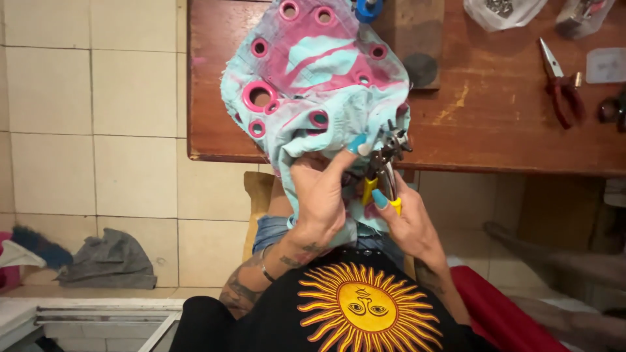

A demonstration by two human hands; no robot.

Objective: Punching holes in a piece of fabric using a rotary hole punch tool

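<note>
A pale blue and pink fabric piece with pink eyelets is draped from the wooden counter edge down over both hands. Its lower edge is pinched by the closed left hand. Yellow-handled punch pliers are gripped by the right hand just beside it, their head touching the fabric.

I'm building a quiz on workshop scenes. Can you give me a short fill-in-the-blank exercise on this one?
1. The right hand grips a punch tool with ____ handles.
2. The left hand holds light blue fabric studded with ____ eyelets.
3. Red-handled pliers lie on the wooden ____.

Missing: yellow; pink; table
</note>
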